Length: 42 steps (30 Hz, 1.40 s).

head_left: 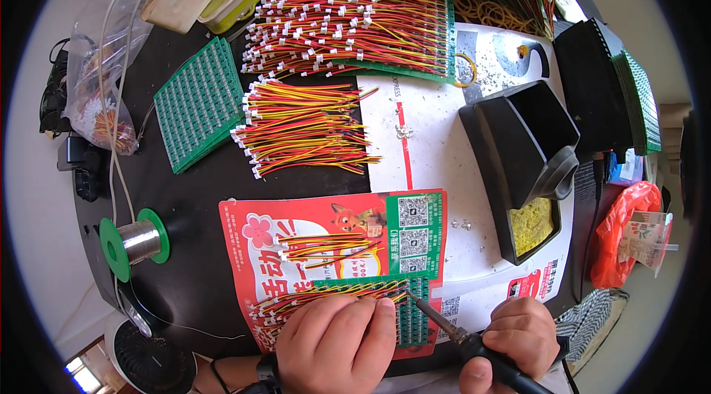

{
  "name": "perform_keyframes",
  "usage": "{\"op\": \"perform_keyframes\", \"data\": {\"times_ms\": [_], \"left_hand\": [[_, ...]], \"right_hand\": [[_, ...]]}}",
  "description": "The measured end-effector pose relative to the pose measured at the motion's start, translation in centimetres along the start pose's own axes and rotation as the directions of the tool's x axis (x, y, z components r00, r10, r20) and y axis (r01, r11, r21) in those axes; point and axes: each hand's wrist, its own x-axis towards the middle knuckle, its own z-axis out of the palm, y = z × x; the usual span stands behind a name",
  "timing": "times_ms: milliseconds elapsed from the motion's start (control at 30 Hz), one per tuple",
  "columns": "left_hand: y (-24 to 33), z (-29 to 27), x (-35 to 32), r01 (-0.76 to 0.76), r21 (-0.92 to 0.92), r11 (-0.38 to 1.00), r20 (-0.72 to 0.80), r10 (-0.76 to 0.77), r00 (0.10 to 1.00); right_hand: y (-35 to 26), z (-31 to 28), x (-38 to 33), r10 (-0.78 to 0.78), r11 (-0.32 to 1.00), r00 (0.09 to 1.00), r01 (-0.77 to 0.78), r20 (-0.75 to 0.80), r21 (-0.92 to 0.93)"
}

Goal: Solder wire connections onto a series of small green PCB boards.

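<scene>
My left hand (337,342) is closed, thumb and fingertips pressed together over the wires (363,289) at a green circuit board (415,320). The fingers hide most of what they pinch. Several red and yellow wires with white connectors lie across that board. My right hand (518,335) is wrapped around the black handle of a soldering iron (453,330). Its tip points up and left and meets the board beside the wire ends, just past my left fingertips. A small group of loose wires (326,247) rests on the red printed sheet above the board.
A solder spool (141,240) stands at left, its thin strand trailing right. A bundle of loose wires (307,127), stacked green boards (198,105) and wired boards (348,27) fill the back. To the right sits a black iron holder (518,149) with yellow sponge (532,227).
</scene>
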Motion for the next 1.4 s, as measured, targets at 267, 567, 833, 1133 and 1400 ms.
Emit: {"op": "perform_keyframes", "data": {"times_ms": [267, 567, 833, 1133, 1400], "left_hand": [[-0.8, 0.6, -1.0, 0.016, 0.052, 0.999, 0.021, -0.017, 1.0], [0.1, 0.3, -0.2, 0.016, 0.021, 1.0, -0.068, -0.014, 0.998], [-0.1, 0.5, -0.3, 0.036, 0.008, 0.999, -0.073, -0.035, 0.997], [-0.3, 0.0, -0.1, -0.021, 0.0, 1.0, -0.047, 0.021, 0.999], [-0.4, 0.2, -0.3, 0.123, -0.178, 0.976, 0.005, -0.124, 0.992]], "right_hand": [[0.2, -0.4, -0.3, -0.011, 1.0, 1.0, 0.011, 0.0, 0.003], [-0.1, 0.0, -0.3, -0.002, 1.0, 1.0, 0.002, -0.014, -0.003], [-0.8, 1.1, -2.0, 0.21, 0.96, 0.972, -0.225, -0.105, -0.166], [0.2, -0.2, -0.4, -0.001, 1.0, 0.999, 0.001, -0.054, 0.002], [0.1, -0.1, -0.5, 0.013, 1.0, 0.999, -0.013, -0.047, 0.005]]}}
